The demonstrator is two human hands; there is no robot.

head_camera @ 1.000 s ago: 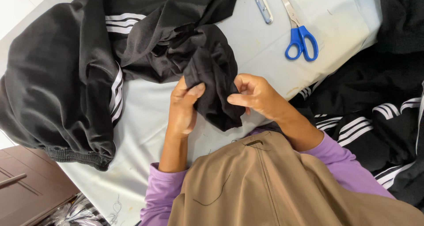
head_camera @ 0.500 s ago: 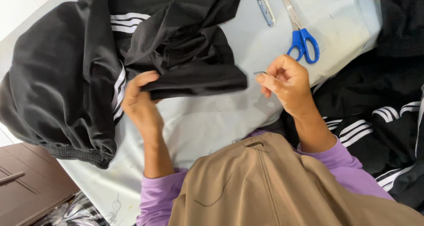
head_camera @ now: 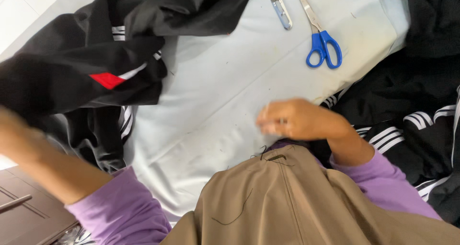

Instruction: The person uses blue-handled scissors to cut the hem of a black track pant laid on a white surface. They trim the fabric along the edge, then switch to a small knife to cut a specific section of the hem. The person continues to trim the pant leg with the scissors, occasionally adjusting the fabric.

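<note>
one hand (head_camera: 21, 130) has swung the garment (head_camera: 81, 77) leftward.

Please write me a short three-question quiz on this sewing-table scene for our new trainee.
1. True or false: the blue-handled scissors lie on the pale table cover, apart from both hands.
2. Which hand is at the black garment with white stripes and a red patch? A) left hand B) right hand
3. What small tool lies just left of the scissors?

Key
1. True.
2. A. The left arm reaches into the garment, though blur hides its grip; the right hand hovers by the tan fabric.
3. Small silver thread snips.
</note>
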